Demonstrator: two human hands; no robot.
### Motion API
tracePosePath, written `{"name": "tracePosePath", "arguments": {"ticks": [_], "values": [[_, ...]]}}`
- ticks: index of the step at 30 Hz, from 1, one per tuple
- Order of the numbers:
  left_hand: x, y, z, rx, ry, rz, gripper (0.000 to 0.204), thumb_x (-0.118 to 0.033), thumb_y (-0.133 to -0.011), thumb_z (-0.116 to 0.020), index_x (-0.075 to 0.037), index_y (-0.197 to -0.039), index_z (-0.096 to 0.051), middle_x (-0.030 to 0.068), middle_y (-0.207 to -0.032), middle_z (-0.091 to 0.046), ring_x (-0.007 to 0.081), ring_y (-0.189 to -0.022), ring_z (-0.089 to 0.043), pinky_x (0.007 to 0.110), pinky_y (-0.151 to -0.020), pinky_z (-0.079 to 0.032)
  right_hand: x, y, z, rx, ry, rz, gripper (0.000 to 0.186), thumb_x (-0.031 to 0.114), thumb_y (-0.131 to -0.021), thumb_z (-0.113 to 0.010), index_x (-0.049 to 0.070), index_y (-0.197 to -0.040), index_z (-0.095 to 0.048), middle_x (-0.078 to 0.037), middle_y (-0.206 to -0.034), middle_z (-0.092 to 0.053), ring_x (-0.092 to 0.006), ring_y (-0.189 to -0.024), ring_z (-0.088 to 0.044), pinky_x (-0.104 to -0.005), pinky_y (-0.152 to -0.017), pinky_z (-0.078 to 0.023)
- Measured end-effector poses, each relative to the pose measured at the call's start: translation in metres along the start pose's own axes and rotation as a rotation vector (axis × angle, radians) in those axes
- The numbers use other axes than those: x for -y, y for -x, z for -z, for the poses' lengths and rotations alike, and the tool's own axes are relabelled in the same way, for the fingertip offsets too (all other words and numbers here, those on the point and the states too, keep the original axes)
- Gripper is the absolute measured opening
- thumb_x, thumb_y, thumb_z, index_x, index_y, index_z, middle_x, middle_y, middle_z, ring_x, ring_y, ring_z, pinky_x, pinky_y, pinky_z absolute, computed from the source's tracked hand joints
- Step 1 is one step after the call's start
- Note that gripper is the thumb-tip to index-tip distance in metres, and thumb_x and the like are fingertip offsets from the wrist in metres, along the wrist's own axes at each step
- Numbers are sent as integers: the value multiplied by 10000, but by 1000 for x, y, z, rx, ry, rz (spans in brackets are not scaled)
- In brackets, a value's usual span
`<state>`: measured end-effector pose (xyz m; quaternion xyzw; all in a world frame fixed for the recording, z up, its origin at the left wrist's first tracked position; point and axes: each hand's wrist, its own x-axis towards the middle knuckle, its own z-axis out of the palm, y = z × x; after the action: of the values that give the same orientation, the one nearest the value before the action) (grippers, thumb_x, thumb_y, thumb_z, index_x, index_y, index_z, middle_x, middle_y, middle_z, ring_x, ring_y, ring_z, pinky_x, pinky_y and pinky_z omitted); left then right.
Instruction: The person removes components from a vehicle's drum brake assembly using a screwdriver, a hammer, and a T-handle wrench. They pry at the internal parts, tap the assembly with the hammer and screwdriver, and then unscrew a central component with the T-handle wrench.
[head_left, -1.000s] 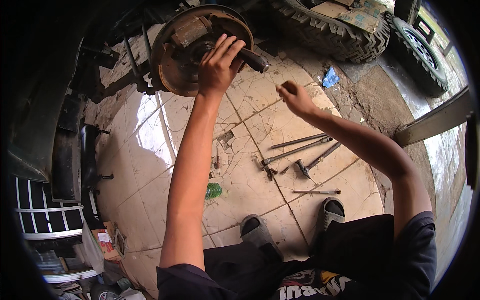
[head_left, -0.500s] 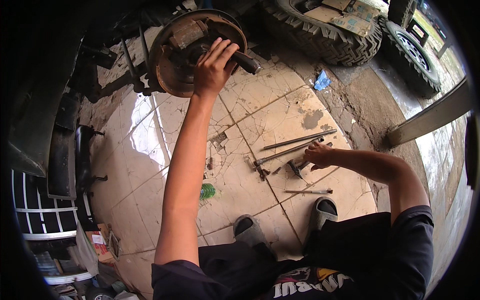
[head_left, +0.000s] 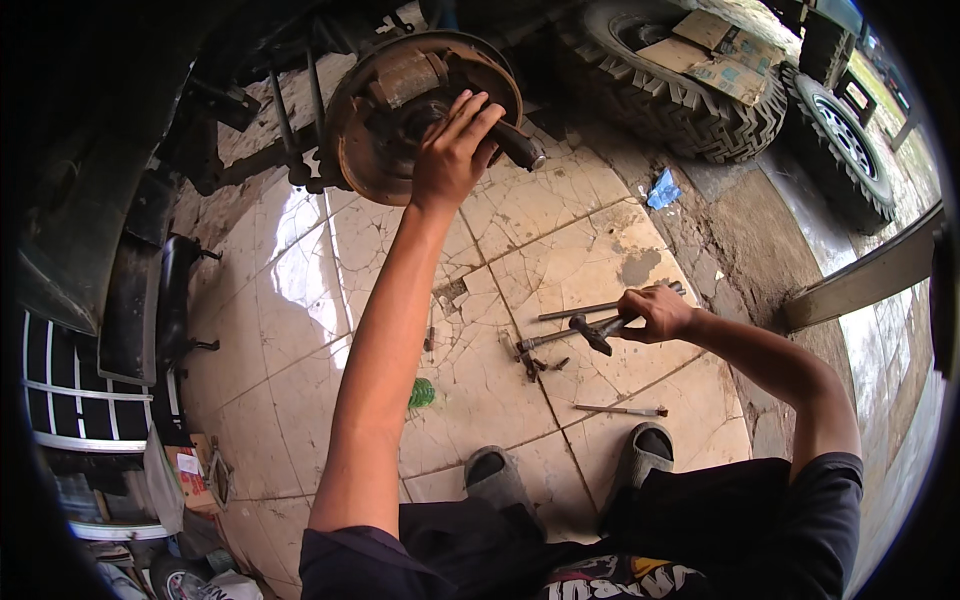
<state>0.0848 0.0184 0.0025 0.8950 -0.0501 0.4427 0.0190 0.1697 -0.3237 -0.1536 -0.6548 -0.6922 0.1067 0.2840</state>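
At the upper middle, a rusty round brake assembly (head_left: 358, 160) hangs under the vehicle, with a dark axle spindle (head_left: 522, 148) jutting out toward the right. My left hand (head_left: 455, 155) reaches up to it, fingers bent over the spindle; the thumb is hidden. Over the floor tiles at the right, my right hand (head_left: 655, 312) is closed around the handle of a hammer (head_left: 592, 336), its dark head pointing left. Beneath the hammer lie two long metal rods (head_left: 578, 312), partly covered by it and the hand. Small dark metal parts (head_left: 533, 366) lie beside the rods.
A thin brush (head_left: 620, 410) lies before my sandalled feet (head_left: 490, 475). Something green and ribbed (head_left: 421, 393) shows beside my left forearm. Large tyres (head_left: 690, 130) lie at the upper right, cardboard on top. A blue scrap (head_left: 663, 190) and a post (head_left: 860, 270) are at the right.
My right hand has raised the hammer off the tiles, its head now above the rods. My left hand stays at the spindle. The whole view has shifted slightly.
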Motion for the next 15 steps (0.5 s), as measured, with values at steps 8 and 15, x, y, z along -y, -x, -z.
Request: {"name": "tracePosePath", "arguments": {"ticks": [8, 15], "values": [[7, 5, -3, -15, -13, -4, 431, -70, -737, -679, -156, -1149, -587, 86, -1208, -593, 288, -1172, -538, 402, -875, -474, 14, -88, 60, -308, 71, 154, 295, 246, -746, -730, 61, -802, -507, -88, -663, -547, -296, -603, -565, -383, -527, -436], [4, 3, -2, -37, -2, -6, 406, -95, -755, -666, -156, -1147, -586, 80, -1210, -594, 286, -1169, -541, 403, -879, -475, 16, -113, 91, -432, 80, 384, 299, 165, -672, -738, 66, -797, -485, -94, -658, -519, -284, -588, -532, -378, -531, -417]]}}
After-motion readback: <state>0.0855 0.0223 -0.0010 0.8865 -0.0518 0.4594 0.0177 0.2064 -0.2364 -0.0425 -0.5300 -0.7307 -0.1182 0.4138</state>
